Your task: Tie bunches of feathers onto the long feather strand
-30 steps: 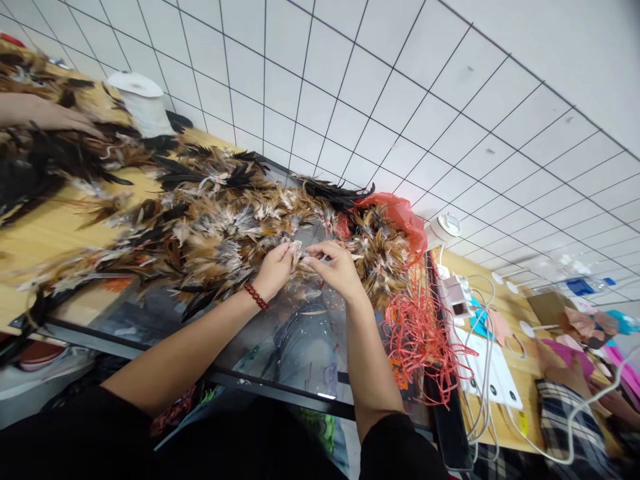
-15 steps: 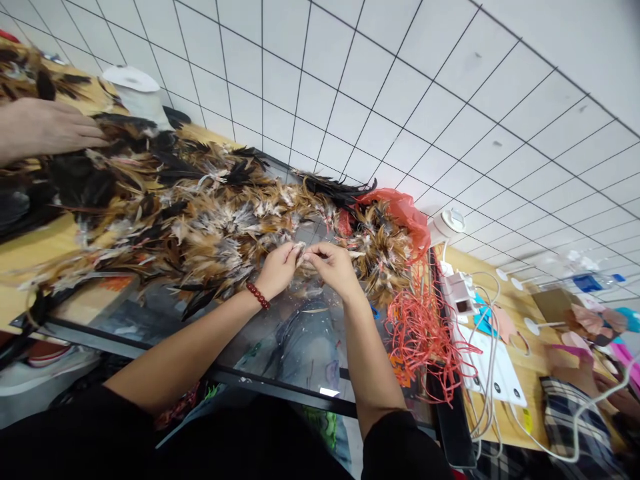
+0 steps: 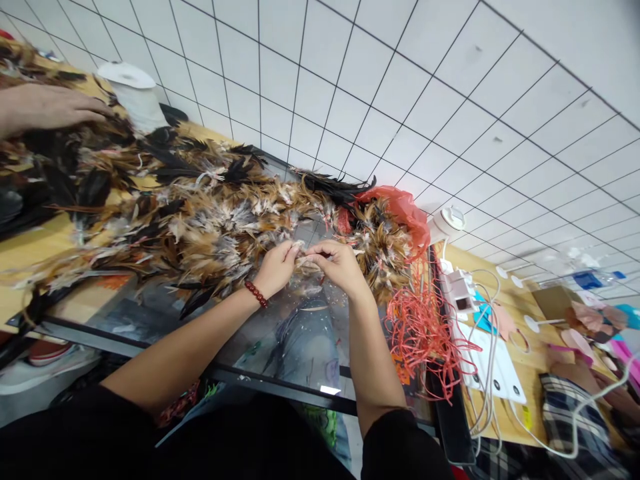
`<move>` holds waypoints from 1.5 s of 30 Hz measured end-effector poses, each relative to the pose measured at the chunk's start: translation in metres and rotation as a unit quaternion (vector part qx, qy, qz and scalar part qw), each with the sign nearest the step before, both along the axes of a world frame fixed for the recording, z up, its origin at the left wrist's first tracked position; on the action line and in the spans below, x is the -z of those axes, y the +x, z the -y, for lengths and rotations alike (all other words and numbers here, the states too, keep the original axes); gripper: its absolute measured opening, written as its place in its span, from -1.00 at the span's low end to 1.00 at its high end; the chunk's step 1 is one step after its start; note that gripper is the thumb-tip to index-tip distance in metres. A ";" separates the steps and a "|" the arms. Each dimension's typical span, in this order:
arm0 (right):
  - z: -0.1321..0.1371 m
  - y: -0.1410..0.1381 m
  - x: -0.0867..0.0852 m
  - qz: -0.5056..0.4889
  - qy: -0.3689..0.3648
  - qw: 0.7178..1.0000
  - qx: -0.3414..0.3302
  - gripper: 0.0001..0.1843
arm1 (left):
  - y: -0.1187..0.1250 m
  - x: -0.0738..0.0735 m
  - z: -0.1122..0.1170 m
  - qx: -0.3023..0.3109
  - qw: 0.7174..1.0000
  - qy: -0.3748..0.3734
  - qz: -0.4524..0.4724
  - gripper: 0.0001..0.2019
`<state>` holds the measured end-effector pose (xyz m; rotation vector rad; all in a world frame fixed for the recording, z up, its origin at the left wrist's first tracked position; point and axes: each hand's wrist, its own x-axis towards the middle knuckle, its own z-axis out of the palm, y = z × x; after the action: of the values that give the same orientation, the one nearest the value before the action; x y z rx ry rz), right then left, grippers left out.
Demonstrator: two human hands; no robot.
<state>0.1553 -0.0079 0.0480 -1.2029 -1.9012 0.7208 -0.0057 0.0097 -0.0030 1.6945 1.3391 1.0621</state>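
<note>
My left hand (image 3: 278, 267), with a dark red bead bracelet (image 3: 256, 294) at its wrist, is closed in a pinch on a small pale feather (image 3: 299, 245). Close beside it, my right hand (image 3: 336, 265) pinches at the same spot with thumb and forefinger; what lies between these fingertips is too small to make out. Both are over the glass top (image 3: 260, 337). A long heap of brown, grey and black feathers (image 3: 220, 230) spreads behind and left of them. To the right lies another feather bunch (image 3: 383, 247), by a red plastic bag (image 3: 403, 213).
Tangled red string (image 3: 420, 333) lies right of my forearm, near a white power strip (image 3: 493, 363) with cables. A white spool (image 3: 133, 97) and another person's hand (image 3: 55, 107) are at the far left. White cup (image 3: 447, 223) stands by the tiled wall (image 3: 350, 87).
My hands stay pinched together, with the right fingers shifting slightly. At the left, the other person's hand has moved up a little over the dark feathers.
</note>
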 end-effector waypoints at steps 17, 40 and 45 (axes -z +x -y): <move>0.003 0.001 0.000 -0.014 -0.045 0.999 -0.010 -0.76 | 0.002 0.007 -0.002 -0.010 0.990 -0.074 0.119 -0.67; 0.003 -0.002 -0.003 0.014 0.046 0.999 -0.004 -0.91 | 0.002 0.009 -0.002 -0.011 0.990 -0.067 0.126 -0.67; 0.005 -0.006 -0.005 0.003 0.049 0.999 -0.010 -0.91 | 0.001 0.009 -0.002 0.004 0.996 -0.047 0.072 -0.71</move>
<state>0.1495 -0.0132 0.0530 -1.1276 -1.9340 0.6273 -0.0045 0.0117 -0.0120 1.5231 1.2699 1.0778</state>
